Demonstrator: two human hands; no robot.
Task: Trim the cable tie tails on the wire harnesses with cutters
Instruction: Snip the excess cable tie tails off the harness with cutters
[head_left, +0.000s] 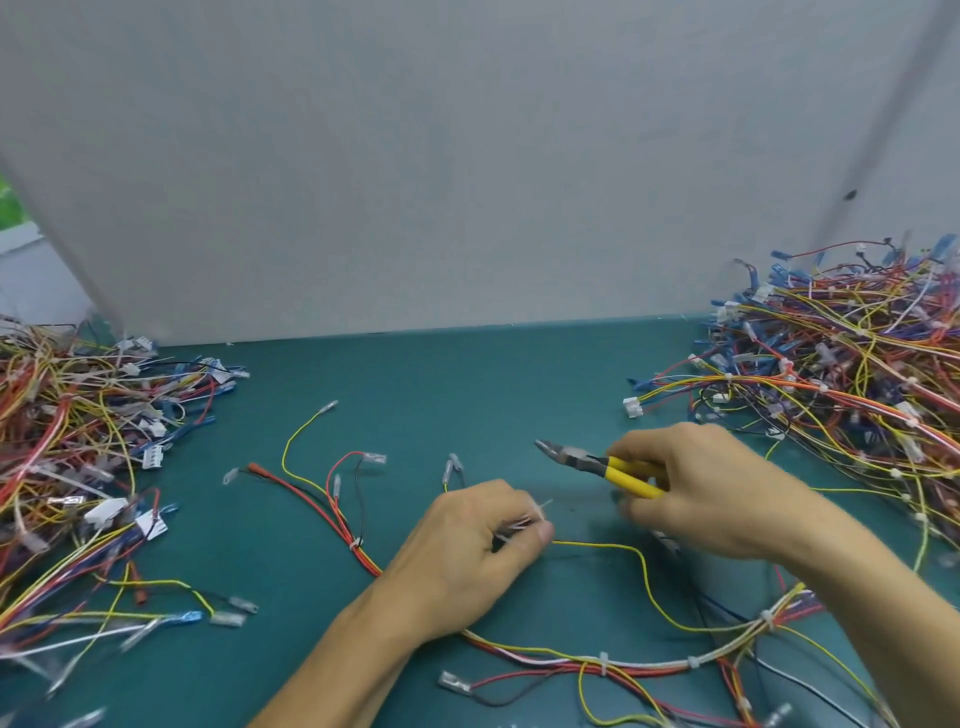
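A wire harness (613, 662) of red, yellow, white and black wires lies spread across the green table (467, 395), bound by white cable ties (603, 662). My left hand (467, 551) pinches several pale cable tie tails (524, 522) between thumb and fingers at the table's middle. My right hand (711, 488) grips the yellow handles of the cutters (597, 465). The cutters' dark jaws point left, raised a little above and to the right of my left hand, touching nothing.
A big heap of harnesses (852, 374) fills the table's right side, and another heap (67, 441) fills the left. A grey wall panel (467, 182) stands along the table's back edge. Loose connectors (374, 459) lie between my hands and the left heap.
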